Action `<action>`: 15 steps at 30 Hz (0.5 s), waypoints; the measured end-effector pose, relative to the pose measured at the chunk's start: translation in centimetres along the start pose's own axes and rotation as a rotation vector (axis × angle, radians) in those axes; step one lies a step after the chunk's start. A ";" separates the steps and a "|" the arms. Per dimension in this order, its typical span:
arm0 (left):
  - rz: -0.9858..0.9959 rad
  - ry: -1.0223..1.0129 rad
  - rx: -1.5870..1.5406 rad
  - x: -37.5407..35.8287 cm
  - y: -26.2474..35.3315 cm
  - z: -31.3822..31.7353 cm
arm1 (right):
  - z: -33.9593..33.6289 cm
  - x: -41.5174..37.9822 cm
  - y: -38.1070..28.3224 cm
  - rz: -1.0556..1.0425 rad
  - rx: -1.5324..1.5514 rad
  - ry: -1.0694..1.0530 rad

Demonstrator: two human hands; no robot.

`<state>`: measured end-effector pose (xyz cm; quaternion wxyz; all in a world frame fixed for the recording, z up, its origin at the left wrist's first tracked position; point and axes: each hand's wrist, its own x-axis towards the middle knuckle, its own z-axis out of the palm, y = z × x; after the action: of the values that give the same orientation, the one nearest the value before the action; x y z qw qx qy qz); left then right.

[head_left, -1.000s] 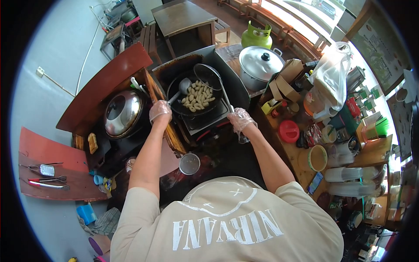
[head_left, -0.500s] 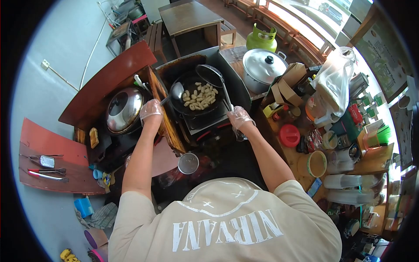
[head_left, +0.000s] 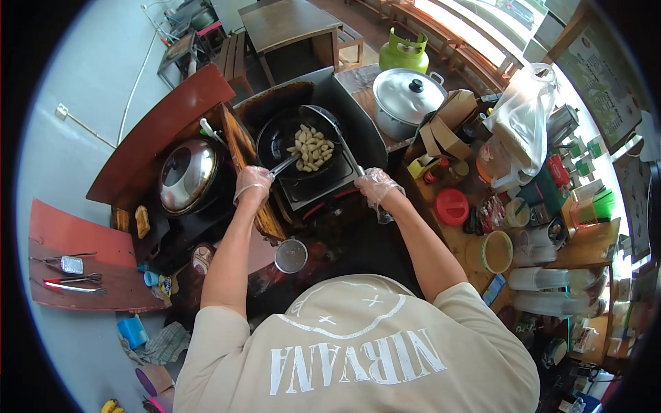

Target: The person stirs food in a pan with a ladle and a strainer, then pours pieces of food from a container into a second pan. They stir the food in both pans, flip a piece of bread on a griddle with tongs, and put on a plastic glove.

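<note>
In the black wok (head_left: 270, 136) on the stove lies a heap of pale, oblong food pieces (head_left: 314, 149). My left hand (head_left: 253, 184), in a clear plastic glove, is closed around the handle of a metal ladle (head_left: 284, 165). Its head reaches the left edge of the pieces and is mostly hidden. My right hand (head_left: 376, 186), gloved the same way, grips a long-handled strainer (head_left: 350, 150). The strainer's round head is at the wok's back right rim, behind the pieces.
A lidded wok (head_left: 187, 176) stands left behind a wooden partition (head_left: 249, 168). Right of the stove are a big lidded pot (head_left: 407, 96) and a green gas cylinder (head_left: 405, 51). A small round sieve (head_left: 290, 256) lies in front. Tubs and a red lid (head_left: 452, 206) crowd the right counter.
The ladle has moved from the wok's left side rightward to the food pieces, which are now bunched closer together. My left hand has shifted slightly right; the strainer stays at the back rim.
</note>
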<state>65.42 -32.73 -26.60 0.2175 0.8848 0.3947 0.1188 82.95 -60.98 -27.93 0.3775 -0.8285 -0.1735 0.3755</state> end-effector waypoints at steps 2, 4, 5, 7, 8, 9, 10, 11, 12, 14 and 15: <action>0.018 0.003 0.009 -1.5 2.0 -2.3 | 0.2 0.8 0.6 -0.010 0.051 -0.021; 0.200 0.042 0.102 -1.6 2.2 -3.0 | 0.5 1.1 1.3 0.003 0.115 -0.024; 0.325 0.107 0.208 -1.8 2.1 -3.1 | 0.7 1.9 2.1 -0.132 -0.036 -0.049; 0.363 0.116 0.263 -2.3 2.6 -4.1 | 0.6 2.4 2.5 -0.282 -0.225 -0.045; 0.398 0.120 0.319 -2.7 3.1 -4.6 | 0.8 2.7 2.8 -0.276 -0.224 -0.039; 0.452 0.151 0.359 -2.9 3.1 -4.8 | 0.9 3.0 3.1 -0.298 -0.226 -0.036; 0.457 0.149 0.357 -3.0 2.9 -4.7 | 1.0 2.7 2.7 -0.321 -0.228 -0.034; 0.475 0.149 0.386 -3.1 2.7 -4.8 | 0.6 1.7 1.6 -0.179 -0.085 -0.078; 0.492 0.151 0.417 -3.0 2.5 -4.9 | 0.7 2.1 2.0 -0.179 -0.084 -0.077; 0.500 0.157 0.446 -2.5 1.8 -5.3 | 1.0 2.4 2.1 -0.252 -0.055 -0.045; 0.468 0.183 0.462 -2.0 1.2 -5.2 | 1.0 2.6 2.2 -0.253 -0.054 -0.044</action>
<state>62.88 -33.47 -21.52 -0.0582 0.9629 0.2154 0.1516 83.92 -60.49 -31.29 0.3957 -0.8014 -0.2949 0.3380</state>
